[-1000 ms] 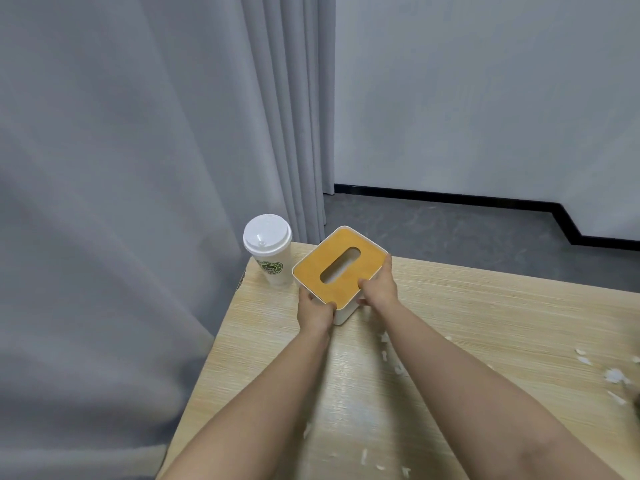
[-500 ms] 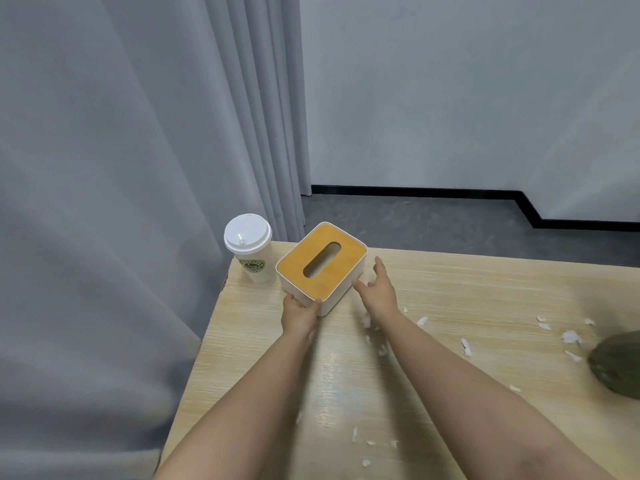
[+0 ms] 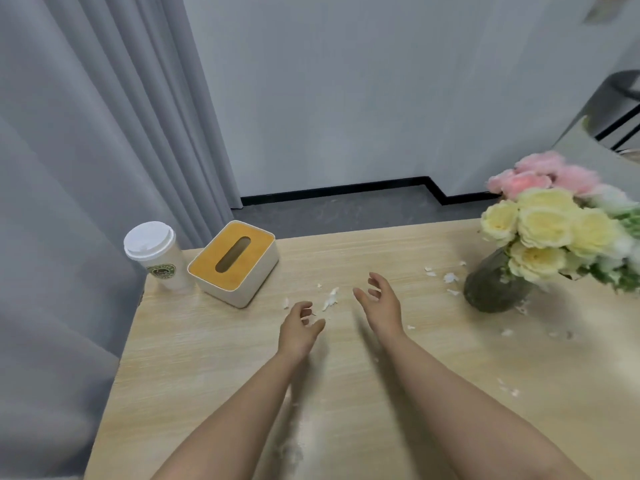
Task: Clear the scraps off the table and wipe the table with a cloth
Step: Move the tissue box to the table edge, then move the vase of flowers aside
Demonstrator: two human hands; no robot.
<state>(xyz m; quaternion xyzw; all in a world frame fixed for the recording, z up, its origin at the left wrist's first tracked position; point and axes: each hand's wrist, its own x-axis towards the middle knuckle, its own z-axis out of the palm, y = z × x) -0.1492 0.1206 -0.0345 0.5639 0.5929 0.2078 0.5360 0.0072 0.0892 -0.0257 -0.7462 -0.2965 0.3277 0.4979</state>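
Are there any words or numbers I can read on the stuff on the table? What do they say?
Paper cup: it has a round green logo on its side with tiny lettering around the ring, but it is too blurred to read.
Tissue box: no words or numbers show on it.
Vase of flowers: no label shows.
So nothing here can really be read.

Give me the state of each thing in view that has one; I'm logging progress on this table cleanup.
left hand: open, fingers loosely curled, holding nothing
right hand: open, holding nothing
scraps: scattered over the table, not yet cleared
tissue box: upright at the far left corner, no tissue showing in its slot
paper cup: upright, lid on
vase: upright, holding flowers
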